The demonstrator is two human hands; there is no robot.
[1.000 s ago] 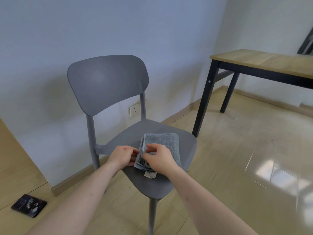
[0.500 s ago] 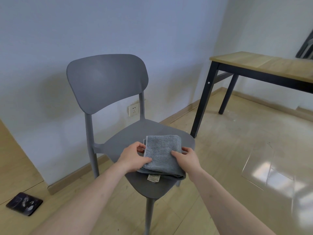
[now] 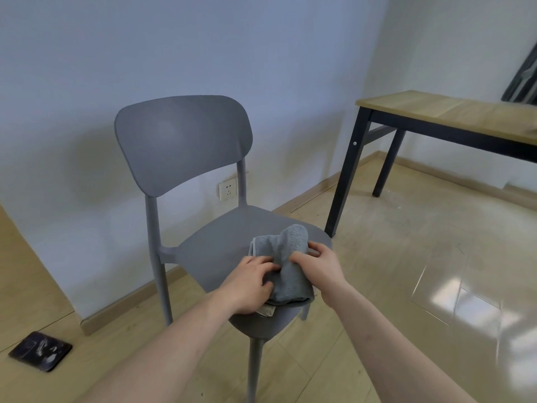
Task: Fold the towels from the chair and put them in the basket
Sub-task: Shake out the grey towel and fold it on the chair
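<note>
A folded grey towel [image 3: 286, 257] lies on the front right part of the grey chair [image 3: 215, 245] seat, its far end bunched upward and a white label showing under its near edge. My left hand [image 3: 250, 282] grips the towel's left side with curled fingers. From the right, my right hand [image 3: 318, 264] holds its other side, fingers curled over the cloth. No basket is in view.
A wooden table with black legs [image 3: 453, 114] stands to the right against the wall. A wall socket [image 3: 228, 189] sits behind the chair. On the floor at the lower left lies a dark flat object [image 3: 40, 351]. Shiny wood floor spreads to the right.
Both hands have closed in on the towel from its sides, and its flat far end has bunched upward. The view has tilted a little lower.
</note>
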